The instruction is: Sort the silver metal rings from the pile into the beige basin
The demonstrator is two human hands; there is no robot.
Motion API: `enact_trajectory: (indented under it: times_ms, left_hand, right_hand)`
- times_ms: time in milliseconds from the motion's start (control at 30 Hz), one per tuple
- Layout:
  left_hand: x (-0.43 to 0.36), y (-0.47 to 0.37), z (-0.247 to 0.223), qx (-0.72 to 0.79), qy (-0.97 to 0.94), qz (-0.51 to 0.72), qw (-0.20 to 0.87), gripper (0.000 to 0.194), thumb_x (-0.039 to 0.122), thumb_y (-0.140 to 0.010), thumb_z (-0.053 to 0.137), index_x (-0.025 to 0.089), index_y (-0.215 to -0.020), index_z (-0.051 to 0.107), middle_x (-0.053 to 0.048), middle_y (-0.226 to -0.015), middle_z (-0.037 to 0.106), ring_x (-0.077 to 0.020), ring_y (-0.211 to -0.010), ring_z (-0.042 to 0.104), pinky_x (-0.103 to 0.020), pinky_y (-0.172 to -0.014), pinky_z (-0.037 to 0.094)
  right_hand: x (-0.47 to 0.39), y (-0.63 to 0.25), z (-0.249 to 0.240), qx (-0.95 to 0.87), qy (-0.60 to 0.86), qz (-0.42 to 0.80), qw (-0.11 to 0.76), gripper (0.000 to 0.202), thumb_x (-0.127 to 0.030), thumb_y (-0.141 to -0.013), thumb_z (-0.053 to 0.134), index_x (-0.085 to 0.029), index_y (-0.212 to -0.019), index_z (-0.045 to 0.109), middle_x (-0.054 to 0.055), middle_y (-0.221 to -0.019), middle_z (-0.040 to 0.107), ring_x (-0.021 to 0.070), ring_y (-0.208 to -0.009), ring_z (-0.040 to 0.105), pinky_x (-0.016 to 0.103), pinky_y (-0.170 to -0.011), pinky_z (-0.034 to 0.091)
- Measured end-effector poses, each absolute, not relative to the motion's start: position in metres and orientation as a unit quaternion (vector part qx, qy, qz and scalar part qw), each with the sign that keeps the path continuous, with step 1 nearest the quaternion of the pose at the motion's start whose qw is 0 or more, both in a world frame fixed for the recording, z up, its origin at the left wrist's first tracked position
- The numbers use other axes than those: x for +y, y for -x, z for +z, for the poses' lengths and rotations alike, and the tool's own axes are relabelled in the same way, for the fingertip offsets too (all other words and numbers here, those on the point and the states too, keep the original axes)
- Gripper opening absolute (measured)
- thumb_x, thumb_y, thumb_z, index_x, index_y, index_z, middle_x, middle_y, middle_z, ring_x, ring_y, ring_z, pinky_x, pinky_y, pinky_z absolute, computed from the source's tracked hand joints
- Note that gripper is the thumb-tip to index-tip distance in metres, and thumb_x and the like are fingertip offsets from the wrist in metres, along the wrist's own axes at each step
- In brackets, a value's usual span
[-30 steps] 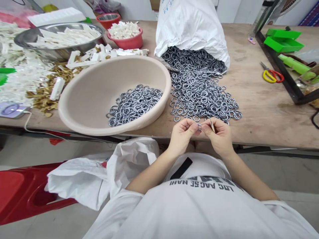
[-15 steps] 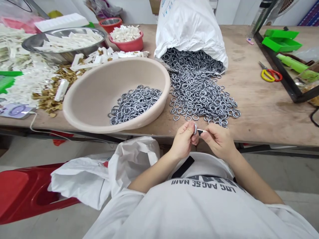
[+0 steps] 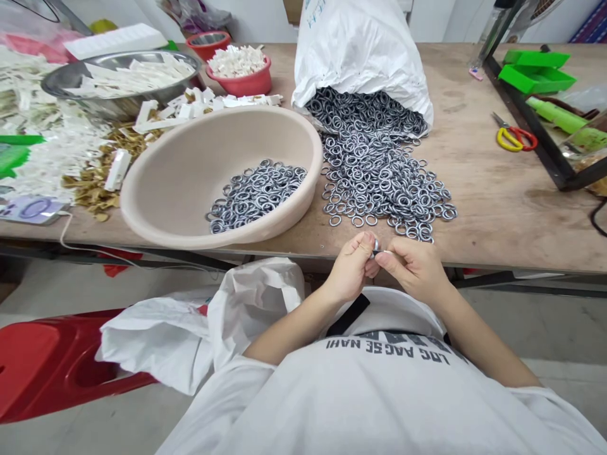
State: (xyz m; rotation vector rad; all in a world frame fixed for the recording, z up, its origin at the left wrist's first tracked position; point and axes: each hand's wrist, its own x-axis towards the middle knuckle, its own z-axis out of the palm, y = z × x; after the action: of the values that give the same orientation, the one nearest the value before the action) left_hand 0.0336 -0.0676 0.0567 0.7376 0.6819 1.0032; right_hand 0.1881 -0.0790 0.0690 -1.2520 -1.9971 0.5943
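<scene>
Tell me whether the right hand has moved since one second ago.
Yes. Against the spilled ring pile, the right hand has drawn back slightly, toward the white shirt.

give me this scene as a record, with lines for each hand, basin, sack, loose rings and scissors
left hand: pinches a ring
right hand: holds a dark piece, mostly hidden, at that ring
basin: on table, grey rings inside
sack: white, lying mouth toward the person
loose rings: heaped at the sack's mouth
scissors: right of the heap, yellow and red handles
</scene>
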Motion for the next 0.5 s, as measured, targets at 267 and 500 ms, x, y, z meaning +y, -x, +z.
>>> enact_trajectory:
  times_ms: [267,500]
  left_hand:
    - [-0.057,-0.020,0.045,0.315,-0.381,0.471,0.730,0.045,0.059,-0.089,0.060,0.020,-0.071,0.045,0.008,-0.050,0.036,-0.0069,-0.043,0.032,-0.022,-0.047,0.033]
    - [-0.024,-0.010,0.017,0.439,-0.498,0.518,0.540,0.041,0.056,-0.091,0.058,0.018,-0.077,0.055,0.003,-0.061,0.053,-0.0086,-0.056,0.047,-0.021,-0.056,0.037]
  right_hand:
    - [-0.055,-0.196,0.050,-0.655,0.550,0.256,0.452,0.044,-0.052,-0.099,0.048,-0.022,-0.068,0.049,-0.004,-0.059,0.041,0.0126,-0.057,0.039,0.028,-0.057,0.029]
    - [-0.038,-0.179,0.019,-0.705,0.566,0.163,0.397,0.039,-0.050,-0.099,0.050,-0.020,-0.077,0.061,-0.001,-0.068,0.056,0.0144,-0.065,0.051,0.027,-0.065,0.033]
